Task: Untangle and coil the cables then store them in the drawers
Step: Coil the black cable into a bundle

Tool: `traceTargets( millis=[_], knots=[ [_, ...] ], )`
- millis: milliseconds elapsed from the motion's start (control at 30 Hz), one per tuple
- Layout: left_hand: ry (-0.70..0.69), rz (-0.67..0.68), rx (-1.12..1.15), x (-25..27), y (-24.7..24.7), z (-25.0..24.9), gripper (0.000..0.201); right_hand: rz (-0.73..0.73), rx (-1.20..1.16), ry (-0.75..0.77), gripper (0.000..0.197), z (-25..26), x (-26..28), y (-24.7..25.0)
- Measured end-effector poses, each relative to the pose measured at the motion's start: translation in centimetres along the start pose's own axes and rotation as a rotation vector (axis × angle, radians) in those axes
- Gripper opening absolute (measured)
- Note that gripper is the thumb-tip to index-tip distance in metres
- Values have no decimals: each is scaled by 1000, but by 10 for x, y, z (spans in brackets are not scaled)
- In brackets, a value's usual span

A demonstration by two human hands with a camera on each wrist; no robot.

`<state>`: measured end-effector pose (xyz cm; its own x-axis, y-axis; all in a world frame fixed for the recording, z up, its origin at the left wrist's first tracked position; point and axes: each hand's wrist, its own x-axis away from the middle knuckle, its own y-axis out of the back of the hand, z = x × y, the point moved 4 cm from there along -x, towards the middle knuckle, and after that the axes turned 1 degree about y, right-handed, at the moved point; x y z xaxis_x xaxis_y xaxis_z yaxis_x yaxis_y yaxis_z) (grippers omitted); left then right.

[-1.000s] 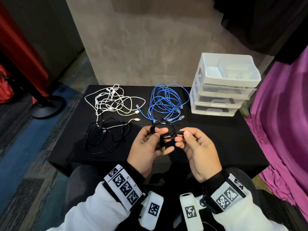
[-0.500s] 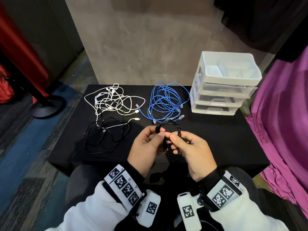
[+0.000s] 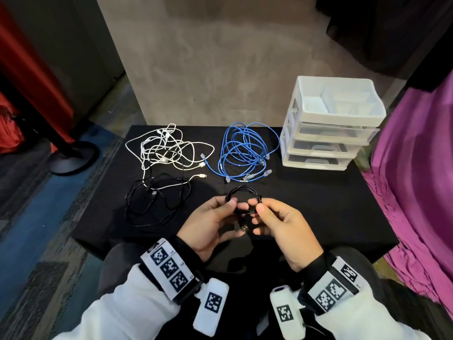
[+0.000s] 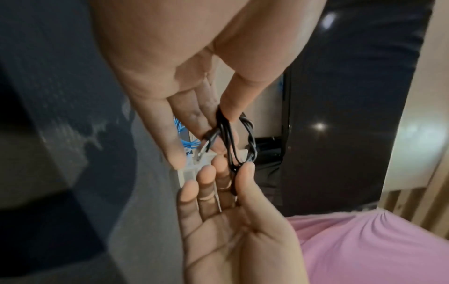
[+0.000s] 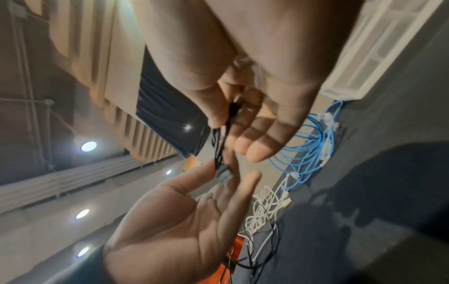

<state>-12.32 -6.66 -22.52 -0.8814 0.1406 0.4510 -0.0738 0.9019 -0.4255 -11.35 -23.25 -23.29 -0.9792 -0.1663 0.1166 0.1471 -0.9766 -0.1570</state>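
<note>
The small coiled black cable (image 3: 242, 200), light and springy, is pinched by the left hand (image 3: 208, 227) and right hand (image 3: 282, 231) at opposite sides; a grip across all loops likely stops it unwinding.

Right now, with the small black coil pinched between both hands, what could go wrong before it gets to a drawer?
1. The black coil is held only by fingertip pinches of the left hand and right hand; with its plug end dangling loose, it may spring open.
2. All three drawers look shut, so one hand must let go to open one.
</note>
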Motion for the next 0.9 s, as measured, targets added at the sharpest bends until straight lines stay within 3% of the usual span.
traceTargets(
  millis=[133,233,300,367,467,533,600,800,900],
  knots=[
    [44,-75,-60,-2,6,17,11,-36,-71,-85,13,-20,-13,2],
    [44,-234,-120,-12,22,24,11,-95,36,-147,6,-36,-31,9],
    [-46,-362,-264,-19,41,24,9,-138,99,-183,6,-43,-44,16],
    [-146,-459,-356,-22,60,17,7,-183,117,-221,25,-51,-52,25],
    [-177,-652,-358,-23,100,3,12,-267,363,-220,63,-58,-54,41],
    [-188,-752,-374,-26,127,-4,26,-329,430,-152,69,-58,-51,45],
    [-235,-801,-406,-39,154,-3,27,-370,417,-90,65,-58,-45,46],
    [-335,-805,-545,-19,147,-28,9,-351,390,-14,35,-63,-29,48],
    [-406,-932,-531,-4,184,-43,11,-312,369,6,23,-62,-22,51]
  ],
)
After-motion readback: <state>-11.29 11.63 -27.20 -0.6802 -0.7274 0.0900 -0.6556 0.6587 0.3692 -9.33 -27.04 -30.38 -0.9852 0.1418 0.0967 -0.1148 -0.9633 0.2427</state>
